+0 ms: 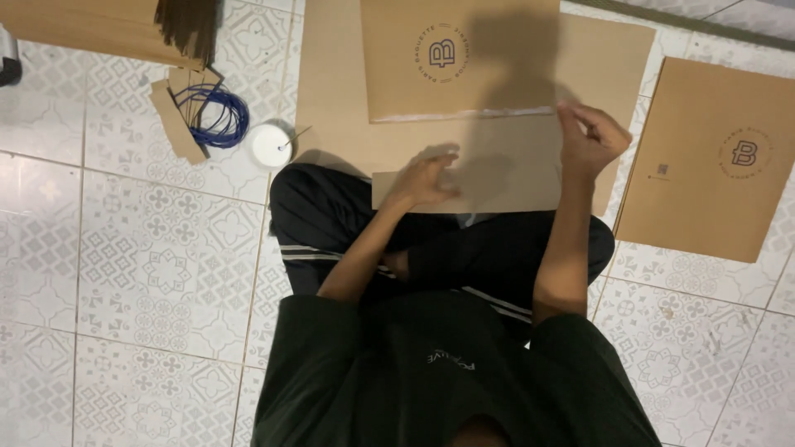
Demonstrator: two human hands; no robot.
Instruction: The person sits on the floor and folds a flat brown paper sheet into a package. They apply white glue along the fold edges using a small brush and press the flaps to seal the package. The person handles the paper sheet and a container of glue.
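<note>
Brown paper envelope, printed with a round mark, lies flat on a larger brown sheet on the tiled floor, directly in front of my crossed legs. Its long axis runs left to right; its open edge faces me, marked by a pale strip along that edge. A loose near flap of the same paper lies between the strip and my knees, also long from left to right.

Left hand: released, fingers spread and pressing the left part of the near flap flat. Right hand: fingers pinched together at the right end of the pale strip, apparently gripping it; the contact itself is too small to confirm.

Risks, as I judge them: if the pinch pulls at an angle, the strip may tear or lift unevenly. If my left hand slackens, the flap may slide and sit skewed against the envelope's edge. My own shadow falls across the strip and could hide a misalignment.

To the right, well apart, lies a second brown envelope. Far left are a coil of blue wire, a white round lid and stacked cardboard.
</note>
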